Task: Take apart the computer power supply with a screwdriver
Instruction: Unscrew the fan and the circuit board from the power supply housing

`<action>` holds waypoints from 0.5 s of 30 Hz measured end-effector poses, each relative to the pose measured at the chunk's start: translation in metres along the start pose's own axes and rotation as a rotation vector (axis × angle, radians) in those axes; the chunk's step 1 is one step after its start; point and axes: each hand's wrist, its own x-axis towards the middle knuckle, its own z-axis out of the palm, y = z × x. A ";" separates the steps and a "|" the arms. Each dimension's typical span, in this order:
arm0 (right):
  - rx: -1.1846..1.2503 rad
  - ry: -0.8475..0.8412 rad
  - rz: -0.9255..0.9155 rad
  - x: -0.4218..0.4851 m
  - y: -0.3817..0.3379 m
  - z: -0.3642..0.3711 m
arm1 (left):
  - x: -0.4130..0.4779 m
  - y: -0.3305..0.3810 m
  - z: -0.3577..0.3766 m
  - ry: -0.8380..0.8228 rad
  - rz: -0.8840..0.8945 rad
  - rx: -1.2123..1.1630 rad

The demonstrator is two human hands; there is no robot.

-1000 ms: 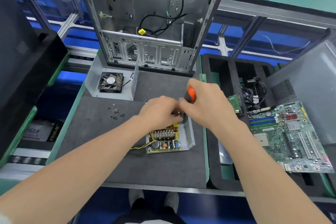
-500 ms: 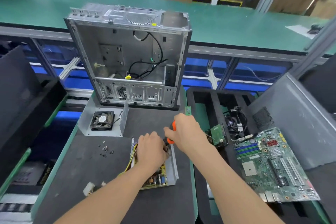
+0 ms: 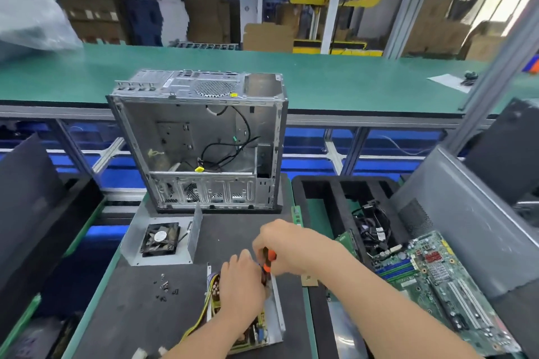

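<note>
The power supply (image 3: 274, 320) is lying open on the counter (image 3: 131, 315), fan cover (image 3: 159, 239) and loose screws (image 3: 166, 290) already off. The right hand (image 3: 287, 245) is clamping its fingers round the screwdriver (image 3: 269, 260), apparently freeing the board. The left hand (image 3: 239, 288) is bracing it, finger state unclear.

Light: bright, even; faint soft shadows on dark grey work mat (image 3: 140, 315). Glare upper right (washed white). Background blurred, blocky; left hand (image 3: 242, 291), right hand (image 3: 287, 245) slightly smeared; edges bowed.
</note>
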 end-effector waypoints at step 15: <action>0.009 0.123 0.289 0.014 -0.020 0.014 | 0.006 -0.010 0.016 -0.008 0.057 -0.002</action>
